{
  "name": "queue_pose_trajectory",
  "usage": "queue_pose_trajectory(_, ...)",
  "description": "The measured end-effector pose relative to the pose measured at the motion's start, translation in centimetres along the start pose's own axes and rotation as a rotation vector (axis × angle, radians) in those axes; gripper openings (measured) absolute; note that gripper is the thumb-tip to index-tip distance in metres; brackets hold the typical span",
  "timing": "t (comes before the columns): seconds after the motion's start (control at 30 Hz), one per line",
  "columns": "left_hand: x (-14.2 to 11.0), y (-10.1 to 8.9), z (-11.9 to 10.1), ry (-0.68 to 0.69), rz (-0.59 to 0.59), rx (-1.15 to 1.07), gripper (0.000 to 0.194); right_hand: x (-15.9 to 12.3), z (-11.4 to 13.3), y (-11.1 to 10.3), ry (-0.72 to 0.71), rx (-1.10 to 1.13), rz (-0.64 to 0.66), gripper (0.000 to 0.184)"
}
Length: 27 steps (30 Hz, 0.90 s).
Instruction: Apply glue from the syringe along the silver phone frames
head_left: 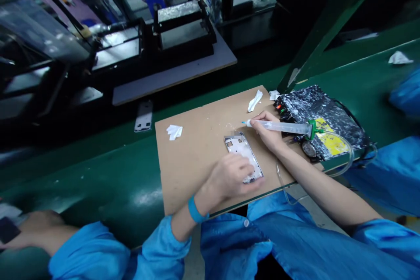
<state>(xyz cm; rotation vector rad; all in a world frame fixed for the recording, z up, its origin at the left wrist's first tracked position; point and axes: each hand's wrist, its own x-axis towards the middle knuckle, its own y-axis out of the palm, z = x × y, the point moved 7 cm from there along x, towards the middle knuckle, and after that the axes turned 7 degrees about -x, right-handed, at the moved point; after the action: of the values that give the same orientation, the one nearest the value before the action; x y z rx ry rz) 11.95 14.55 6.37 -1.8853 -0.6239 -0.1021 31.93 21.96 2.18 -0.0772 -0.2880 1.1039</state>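
Note:
My right hand [265,131] grips a clear dispensing syringe [278,127] with a blue tip and a green collar, its tip pointing left above the brown cardboard board [193,162]. My left hand [229,177], with a blue wristband [195,210] at the wrist, holds down a silver phone mid-frame [241,148]. That hand hides the frame's lower part. The syringe tip is apart from the frame, a little above its upper end. A clear tube [341,148] runs from the syringe's rear end.
A black, white-splattered dispenser box [315,116] with a yellow label sits at the board's far right corner. Crumpled white paper scraps [173,131] lie on the board. Another phone frame [143,116] lies on the green bench [98,188]. A co-worker's hand [33,232] and blue sleeve show at lower left.

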Motion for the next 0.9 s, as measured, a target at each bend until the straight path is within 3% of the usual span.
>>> queue_pose_trajectory(0.07,-0.6,1.9,-3.2,0.136,0.063,-0.040,0.046,0.2,-0.1,-0.3,0.008,0.022,-0.049,0.034)
queue_pose_trajectory(0.13,-1.3,3.7,-4.5,0.182,0.124,-0.016,0.047,0.3,-0.2,-0.3,0.015,0.042,-0.057,0.033)
queue_pose_trajectory(0.2,-1.6,4.8,-4.0,0.130,0.187,0.034,0.042,0.2,-0.2,0.0,0.027,0.055,-0.035,0.032)
queue_pose_trajectory(0.3,-1.5,3.8,-0.9,-0.127,0.254,0.143,0.035,-0.1,-0.1,0.4,0.041,0.059,-0.007,0.035)
queue_pose_trajectory(0.43,-1.9,-0.4,3.0,-0.490,0.337,0.276,0.063,-0.3,-0.1,0.2,0.054,0.049,-0.021,0.035)
queue_pose_trajectory(0.6,-4.4,-5.6,9.2,-0.747,0.355,0.238,0.058,-0.4,-0.5,0.0,0.089,0.057,-0.019,0.039)
queue_pose_trajectory(0.67,-6.0,-8.1,13.1,-0.884,0.265,0.262,0.055,-0.5,-0.5,0.2,0.079,0.057,-0.007,0.039)
queue_pose_trajectory(0.77,-8.6,-13.0,18.8,-1.141,0.022,0.395,0.054,-0.7,-0.4,0.4,0.065,0.053,-0.003,0.038)
queue_pose_trajectory(0.9,-11.0,-17.8,23.8,-1.379,-0.202,0.525,0.074,-0.8,-0.2,0.5,0.043,0.047,-0.016,0.040)
